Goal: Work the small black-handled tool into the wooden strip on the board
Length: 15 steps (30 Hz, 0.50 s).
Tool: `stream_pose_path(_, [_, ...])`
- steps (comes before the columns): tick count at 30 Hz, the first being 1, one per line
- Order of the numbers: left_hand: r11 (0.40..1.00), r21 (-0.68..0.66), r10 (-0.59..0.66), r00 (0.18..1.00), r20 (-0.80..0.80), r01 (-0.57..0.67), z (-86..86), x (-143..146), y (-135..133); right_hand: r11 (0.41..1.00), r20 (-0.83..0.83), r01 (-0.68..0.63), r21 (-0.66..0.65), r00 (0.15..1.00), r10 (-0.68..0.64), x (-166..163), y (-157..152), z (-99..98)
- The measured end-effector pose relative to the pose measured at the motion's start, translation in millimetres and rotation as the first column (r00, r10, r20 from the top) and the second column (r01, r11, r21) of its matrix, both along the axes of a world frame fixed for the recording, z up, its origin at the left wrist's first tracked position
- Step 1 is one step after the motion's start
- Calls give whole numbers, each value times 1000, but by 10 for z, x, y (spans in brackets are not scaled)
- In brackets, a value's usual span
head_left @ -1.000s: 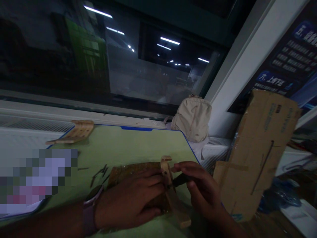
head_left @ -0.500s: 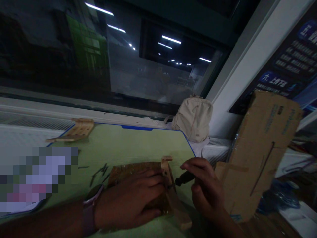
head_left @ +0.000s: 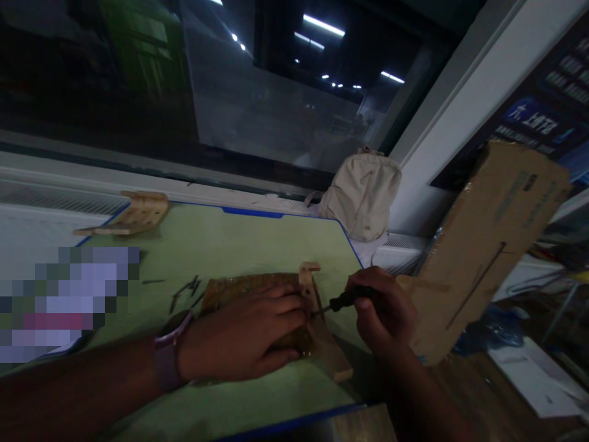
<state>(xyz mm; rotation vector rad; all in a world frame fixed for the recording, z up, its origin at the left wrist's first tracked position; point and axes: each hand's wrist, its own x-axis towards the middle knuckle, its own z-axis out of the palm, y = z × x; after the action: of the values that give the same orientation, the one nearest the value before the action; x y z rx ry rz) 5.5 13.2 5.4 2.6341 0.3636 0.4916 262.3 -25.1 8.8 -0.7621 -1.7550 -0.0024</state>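
Left thin dark pieces (head_left: 184, 288) scattered on the green tabletop (head_left: 257, 239), left of the hooked wooden bar (head_left: 324, 341). Rested the left hand (head_left: 243, 334) palm down, flat and unclenched, over the brown slab (head_left: 227, 291) just left of the bar, with fingertips at its edge. Drew the black screwdriver (head_left: 347, 299) slightly back, right of the bar, baring more shaft than a second earlier, apparently for a renewed hold; gripped its handle in the right hand (head_left: 389, 313), with tip contact unclear.
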Motion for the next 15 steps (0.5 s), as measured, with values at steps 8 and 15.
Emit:
stream_pose_path(8, [1000, 18, -4, 1000, 21, 3, -15, -4, -4, 966, 83, -225, -127, 968, 237, -62, -120, 82])
stream_pose_path(15, [1000, 23, 4, 999, -39, -3, -34, -15, 3, 999, -47, -45, 4, 998, 45, -59, 50, 4])
